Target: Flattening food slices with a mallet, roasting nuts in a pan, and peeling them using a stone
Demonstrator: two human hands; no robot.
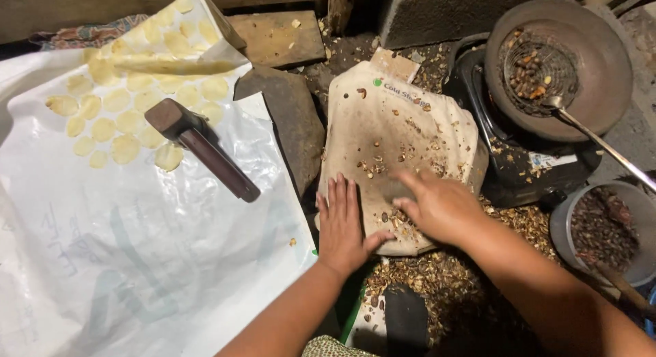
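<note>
Left hand (342,224): flat, fingers spread, palm down on near-left edge of cloth-covered block (383,125); released, grasping nothing.
Right hand (437,205): fingers curled down over scattered nut bits (400,220); whether anything is pinched cannot be told.
Nut bits: on near part of block, just beside left thumb, directly under right fingertips.
Nearer hand: right.
Mallet (201,145): on white sheet (137,248), well apart to the left, handle pointing near-right.
Shell litter (437,282): on ground below block.

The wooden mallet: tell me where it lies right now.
In the head view the wooden mallet lies on the white plastic sheet, left of both hands, beside the flat yellow discs and left of the dark stone.
</note>
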